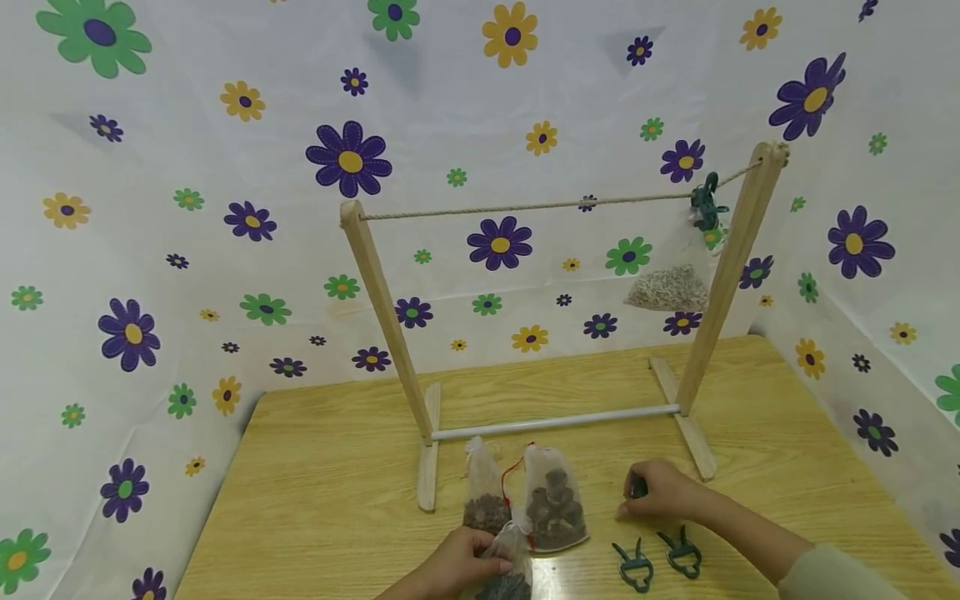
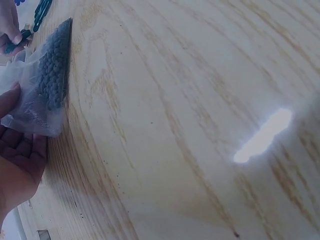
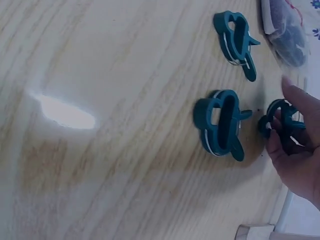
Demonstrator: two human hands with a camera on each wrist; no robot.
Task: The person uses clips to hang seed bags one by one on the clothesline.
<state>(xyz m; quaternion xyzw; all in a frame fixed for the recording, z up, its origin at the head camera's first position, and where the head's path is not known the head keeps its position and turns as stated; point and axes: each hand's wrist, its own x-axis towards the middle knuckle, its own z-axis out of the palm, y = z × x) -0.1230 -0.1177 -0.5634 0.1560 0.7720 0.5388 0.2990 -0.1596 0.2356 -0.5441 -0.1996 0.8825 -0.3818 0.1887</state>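
Note:
My left hand (image 1: pixel 459 565) pinches a sheer drawstring bag (image 1: pixel 512 546) between thumb and fingers. In the left wrist view this bag holds small dark pellets (image 2: pixel 55 65) along its lower part. My right hand (image 1: pixel 663 492) grips a green plastic clip (image 3: pixel 274 112) just above the table. Two more green clips (image 1: pixel 636 571) (image 3: pixel 220 122) lie on the wood beside that hand. Beyond my left hand lie a sheer bag with brown bits (image 1: pixel 486 510) and another with dark round lumps (image 1: pixel 557 504), a red cord (image 1: pixel 510 477) between them.
A wooden stand (image 1: pixel 386 321) with a rope (image 1: pixel 517 207) strung between its posts rises behind the bags. Near its right post, a green clip (image 1: pixel 705 204) holds a bag of pale bits (image 1: pixel 667 289) on the rope. A white rod (image 1: pixel 555 422) joins the feet.

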